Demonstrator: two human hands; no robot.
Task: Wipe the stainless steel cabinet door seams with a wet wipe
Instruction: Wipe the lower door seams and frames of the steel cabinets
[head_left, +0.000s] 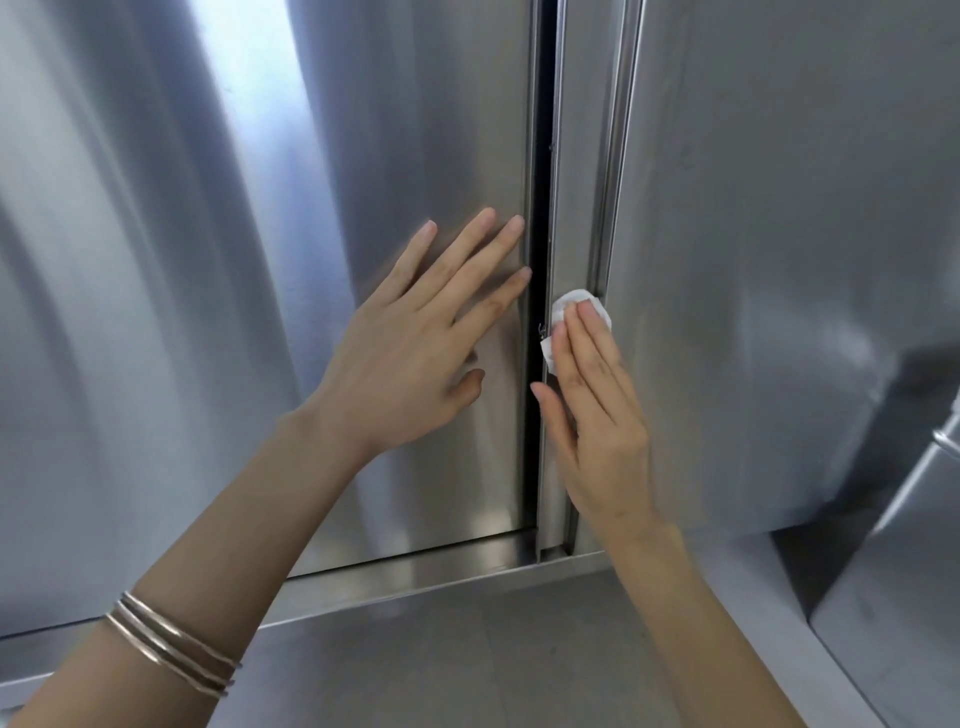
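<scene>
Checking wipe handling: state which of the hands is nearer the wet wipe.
Right. The right hand presses the wet wipe under its fingers; the left hand lies flat across the dark seam.

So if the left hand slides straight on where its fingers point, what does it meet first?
Probably the dark seam: the left hand lies flat on the door, fingertips already almost at that edge.
</scene>
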